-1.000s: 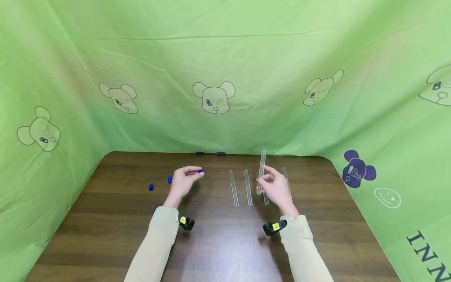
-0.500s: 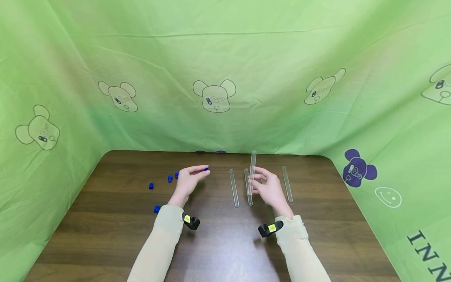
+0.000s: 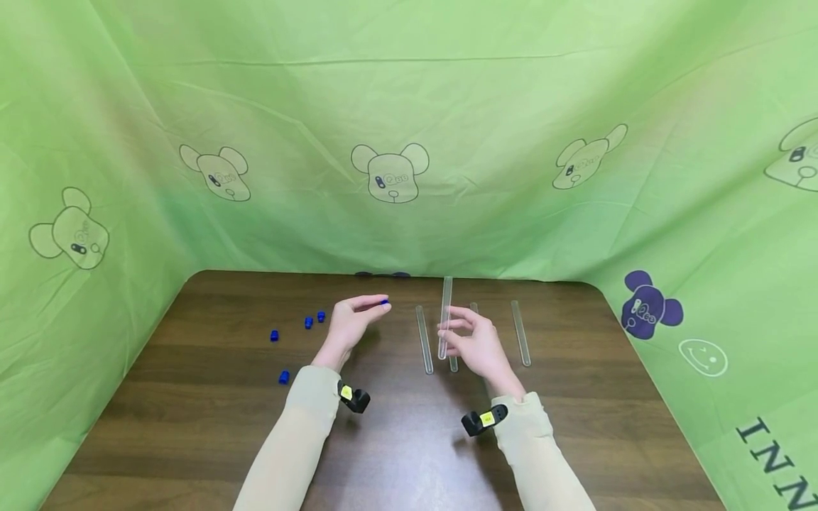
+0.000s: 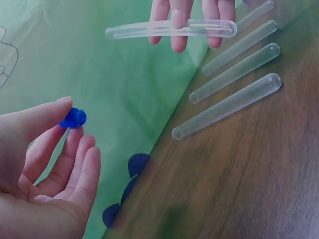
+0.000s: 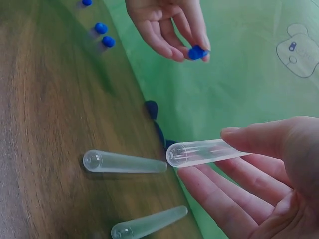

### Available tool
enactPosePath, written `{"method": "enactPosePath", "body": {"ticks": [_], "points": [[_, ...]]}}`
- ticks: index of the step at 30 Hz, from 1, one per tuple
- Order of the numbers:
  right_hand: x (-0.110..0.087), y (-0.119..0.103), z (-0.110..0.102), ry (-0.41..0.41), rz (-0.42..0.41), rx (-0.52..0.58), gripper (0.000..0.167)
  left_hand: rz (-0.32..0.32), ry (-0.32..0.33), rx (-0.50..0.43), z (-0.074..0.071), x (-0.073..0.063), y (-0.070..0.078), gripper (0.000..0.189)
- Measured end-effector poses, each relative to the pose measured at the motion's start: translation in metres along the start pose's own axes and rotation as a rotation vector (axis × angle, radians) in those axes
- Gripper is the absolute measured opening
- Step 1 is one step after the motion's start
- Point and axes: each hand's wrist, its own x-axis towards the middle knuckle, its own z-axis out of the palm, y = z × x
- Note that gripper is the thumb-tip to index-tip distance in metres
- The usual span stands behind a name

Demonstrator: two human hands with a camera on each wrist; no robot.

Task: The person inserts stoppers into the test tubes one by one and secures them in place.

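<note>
Left hand (image 3: pixel 350 326) pinches a blue cap (image 4: pixel 75 118), right hand (image 3: pixel 478 345) grips an uncapped test tube (image 5: pixel 200 152), none joined yet, with four bare tubes (image 3: pixel 424 341) and, farther left, four caps (image 3: pixel 309 323) waiting!

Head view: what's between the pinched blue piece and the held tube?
One clear tube, lying on the table, shows between the blue piece and the held tube in the head view.
</note>
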Motion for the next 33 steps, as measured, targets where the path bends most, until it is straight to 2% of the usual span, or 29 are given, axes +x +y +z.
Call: {"method": "enactPosePath", "body": {"ticks": [6,14,23,33], "points": [[-0.002,-0.001,0.002,-0.033,-0.002,0.019,0.050,0.008,-0.008,-0.105,0.006,-0.002,0.004,0.033],[-0.006,-0.006,0.010,-0.055,0.001,0.025,0.050,0.043,-0.045,-0.133,0.011,-0.001,0.012,0.031],[-0.011,-0.008,0.019,-0.108,0.001,0.055,0.049,0.067,-0.114,-0.132,0.014,0.001,0.017,0.028],[-0.018,-0.008,0.026,-0.173,0.015,0.067,0.049,0.070,-0.127,-0.120,0.017,0.003,0.023,0.026]]}}
